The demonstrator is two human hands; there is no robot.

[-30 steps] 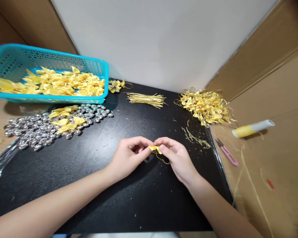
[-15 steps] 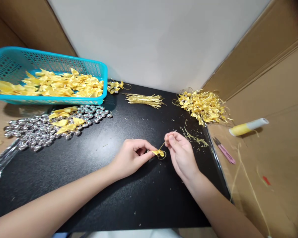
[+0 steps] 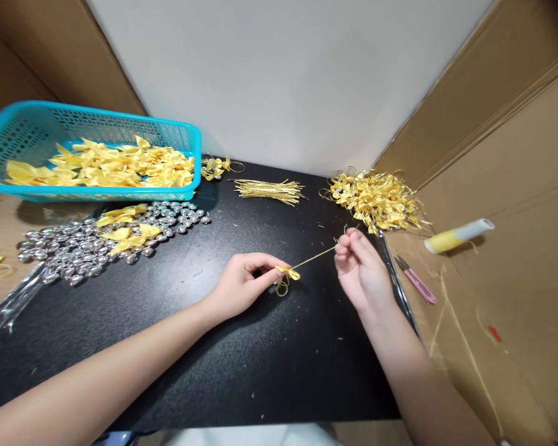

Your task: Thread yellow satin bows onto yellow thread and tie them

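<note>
My left hand (image 3: 244, 285) pinches a small yellow ribbon bow (image 3: 292, 273) between thumb and fingertips, just above the black tabletop. A loop of gold cord (image 3: 283, 287) hangs under the bow. From the bow a taut gold thread (image 3: 314, 256) runs up and right to my right hand (image 3: 363, 266), whose thumb and fingers are pinched on its end. Something thin shows at those fingertips, too small to name. Behind the hands lies a bundle of cut gold cords (image 3: 270, 191).
At left stands a blue basket (image 3: 121, 193) of yellow bows, with silver beads (image 3: 74, 248) in front. Finished-looking bows with loops (image 3: 376, 198) are heaped at the back right. Beyond the table's right edge are pink-handled snips (image 3: 418, 282) and a yellow-and-white tube (image 3: 460, 235).
My right hand has moved right and slightly up, drawing out a longer stretch of thread. My left hand, still on the bow, has shifted slightly left. The view has moved a little.
</note>
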